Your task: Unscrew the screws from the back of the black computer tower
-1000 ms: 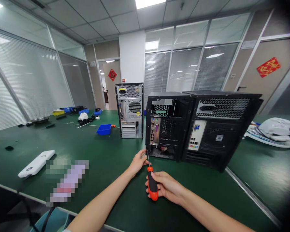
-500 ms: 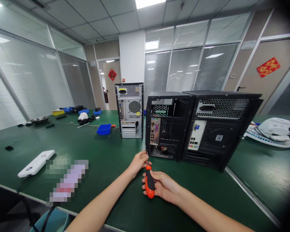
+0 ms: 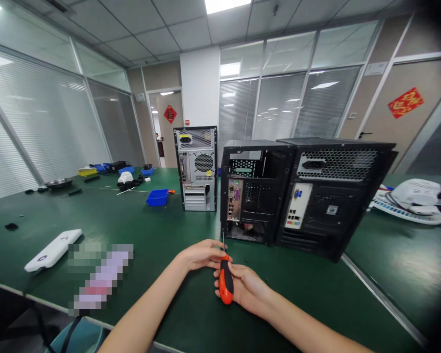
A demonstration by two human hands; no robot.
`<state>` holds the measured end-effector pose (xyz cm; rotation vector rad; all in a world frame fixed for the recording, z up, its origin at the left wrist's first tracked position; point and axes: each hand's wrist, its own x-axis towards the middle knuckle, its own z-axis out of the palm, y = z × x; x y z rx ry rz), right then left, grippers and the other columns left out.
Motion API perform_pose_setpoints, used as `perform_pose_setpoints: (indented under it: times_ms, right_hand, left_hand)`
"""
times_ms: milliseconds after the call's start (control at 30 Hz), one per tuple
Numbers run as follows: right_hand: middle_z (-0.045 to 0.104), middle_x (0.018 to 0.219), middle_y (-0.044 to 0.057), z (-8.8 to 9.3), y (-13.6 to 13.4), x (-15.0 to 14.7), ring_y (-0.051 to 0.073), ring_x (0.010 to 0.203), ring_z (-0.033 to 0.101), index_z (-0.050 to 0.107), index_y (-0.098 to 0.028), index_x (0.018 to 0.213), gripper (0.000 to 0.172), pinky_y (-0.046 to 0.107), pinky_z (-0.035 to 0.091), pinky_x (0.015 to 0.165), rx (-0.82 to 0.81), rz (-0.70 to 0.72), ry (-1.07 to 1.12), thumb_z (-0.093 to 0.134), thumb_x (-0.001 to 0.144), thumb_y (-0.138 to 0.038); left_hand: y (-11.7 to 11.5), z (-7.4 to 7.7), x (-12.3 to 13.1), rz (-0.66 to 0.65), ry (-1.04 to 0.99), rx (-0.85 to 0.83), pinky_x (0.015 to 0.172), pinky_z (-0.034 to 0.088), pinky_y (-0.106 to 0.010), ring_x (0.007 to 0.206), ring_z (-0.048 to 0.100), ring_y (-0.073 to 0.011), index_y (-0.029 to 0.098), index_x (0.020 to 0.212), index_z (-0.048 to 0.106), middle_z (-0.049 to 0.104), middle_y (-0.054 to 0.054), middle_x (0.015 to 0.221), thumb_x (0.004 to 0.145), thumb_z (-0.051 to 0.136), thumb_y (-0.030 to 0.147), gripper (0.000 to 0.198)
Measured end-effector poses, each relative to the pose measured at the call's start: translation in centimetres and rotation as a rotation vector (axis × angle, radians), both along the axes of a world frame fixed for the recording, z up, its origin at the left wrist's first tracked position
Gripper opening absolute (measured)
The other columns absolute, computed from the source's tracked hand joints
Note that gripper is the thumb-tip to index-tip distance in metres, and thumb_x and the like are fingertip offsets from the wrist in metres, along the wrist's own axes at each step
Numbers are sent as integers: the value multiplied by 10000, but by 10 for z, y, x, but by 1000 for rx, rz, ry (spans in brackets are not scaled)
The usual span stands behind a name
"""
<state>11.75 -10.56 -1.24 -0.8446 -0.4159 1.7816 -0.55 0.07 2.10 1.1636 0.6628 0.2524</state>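
Note:
My right hand point(image 3: 244, 289) is closed around the red-and-black handle of a screwdriver point(image 3: 226, 284). Its thin shaft points away from me, the tip at the lower left rear corner of a black computer case point(image 3: 257, 201). Where the shaft meets the handle, the fingers of my left hand point(image 3: 204, 255) are bent round the screwdriver; their tips are partly hidden. The case's back has open gaps, a port panel point(image 3: 234, 200) and loose wires low inside.
A second black case point(image 3: 327, 196) stands right against the first. Behind to the left is a silver-backed case point(image 3: 196, 169). A blue tray point(image 3: 157, 197), a white device point(image 3: 54, 250) and a white fan-like object point(image 3: 415, 198) lie on the green table point(image 3: 139, 225). Small dark bits lie near my right hand.
My left hand has moved from near the screwdriver's tip back toward its handle. The right hand keeps its grip, with the screwdriver shifted slightly toward me.

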Motion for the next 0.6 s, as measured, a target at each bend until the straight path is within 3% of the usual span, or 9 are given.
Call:
perform_pose_setpoints:
  times_ms: [100, 400, 600]
  right_hand:
    - [695, 752, 102, 0, 0, -1, 179, 652, 663, 610, -96, 831, 207, 423, 497, 778, 7, -10, -4, 465, 899, -228]
    - [697, 764, 115, 2, -9, -8, 210, 766, 684, 561, -107, 847, 235, 362, 512, 756, 3, 7, -17, 570, 850, -342]
    - [632, 643, -14, 7, -19, -15, 216, 661, 680, 437, -197, 807, 371, 381, 543, 646, -3, 24, -154, 702, 724, -442]
  left_hand:
    - [3, -2, -2, -15, -26, -4, 797, 490, -321, 791, 660, -161, 113, 1005, 555, 697, -122, 946, 553, 832, 220, 541]
    - [7, -9, -3, -3, -49, -28, 838, 471, -340, 784, 644, -150, 111, 952, 576, 687, -77, 866, 526, 842, 214, 513]
    - [7, -12, -4, 20, -49, -19, 799, 474, -313, 766, 644, -151, 111, 914, 554, 680, -74, 825, 535, 839, 237, 490]
